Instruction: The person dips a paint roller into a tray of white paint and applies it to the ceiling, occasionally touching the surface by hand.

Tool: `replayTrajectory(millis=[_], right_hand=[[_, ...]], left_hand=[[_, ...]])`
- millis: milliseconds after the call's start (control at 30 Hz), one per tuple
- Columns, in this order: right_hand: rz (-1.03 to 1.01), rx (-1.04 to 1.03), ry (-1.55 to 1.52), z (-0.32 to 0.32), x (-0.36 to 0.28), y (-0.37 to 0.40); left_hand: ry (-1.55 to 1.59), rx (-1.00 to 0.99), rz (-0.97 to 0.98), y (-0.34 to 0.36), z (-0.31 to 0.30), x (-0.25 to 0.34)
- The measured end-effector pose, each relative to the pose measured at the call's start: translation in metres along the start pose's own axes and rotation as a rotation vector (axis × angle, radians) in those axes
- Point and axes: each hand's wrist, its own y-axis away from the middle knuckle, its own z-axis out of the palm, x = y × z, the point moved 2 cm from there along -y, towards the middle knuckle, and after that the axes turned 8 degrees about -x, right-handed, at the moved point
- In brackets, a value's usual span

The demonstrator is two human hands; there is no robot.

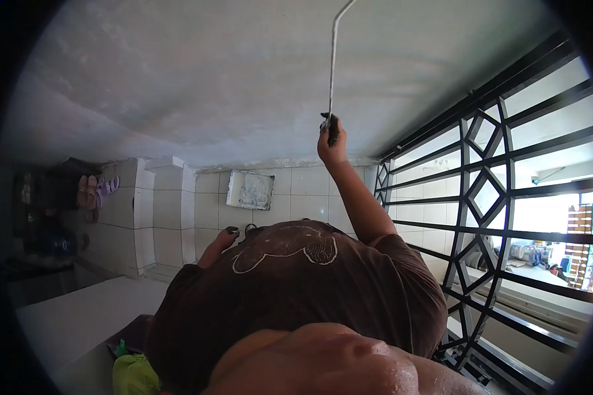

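Observation:
My right hand (333,139) is raised in front of the grey wall (211,79), its fingers wrapped round a dark handle. From that handle a thin pale metal rod (333,72) runs up and bends to the right near the top edge of the view. Low at my left side, my left hand (228,237) hangs beside the brown shirt (290,270); it is small and dim, and its fingers are hard to make out. A white tray (250,190) with grey stains sits on the tiled floor, near the foot of the wall.
A black metal grille (462,197) stands along the right side. Tiled steps (168,217) are on the left, with pink and purple sandals (87,191) beyond them. A yellow-green bag (135,374) lies at the lower left.

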Motion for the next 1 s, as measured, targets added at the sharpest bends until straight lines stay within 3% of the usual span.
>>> replayTrajectory(millis=[200, 300, 400, 567, 633, 700, 833, 1000], right_hand=[[0.046, 0.045, 0.122, 0.0, 0.006, -0.029], [0.188, 0.016, 0.175, 0.001, 0.026, -0.017], [0.116, 0.062, 0.296, 0.007, 0.093, 0.022], [0.375, -0.011, 0.391, -0.018, 0.174, 0.13], [0.452, -0.051, 0.439, -0.035, 0.195, 0.178], [0.645, -0.108, 0.506, -0.054, 0.185, 0.217], [0.705, -0.166, 0.425, -0.09, 0.167, 0.274], [0.704, -0.18, 0.391, -0.109, 0.148, 0.288]], left_hand=[[-0.013, 0.027, -0.036, 0.018, 0.005, -0.026], [-0.04, 0.027, -0.052, 0.036, 0.007, -0.035], [0.033, -0.029, -0.152, 0.062, 0.008, -0.026], [0.06, 0.013, -0.204, 0.054, 0.017, -0.079], [0.066, 0.02, -0.223, 0.053, 0.025, -0.069], [0.057, 0.015, -0.22, 0.066, 0.021, -0.04], [-0.022, -0.031, -0.155, 0.046, 0.022, -0.05], [-0.154, -0.095, -0.178, 0.026, 0.013, -0.009]])
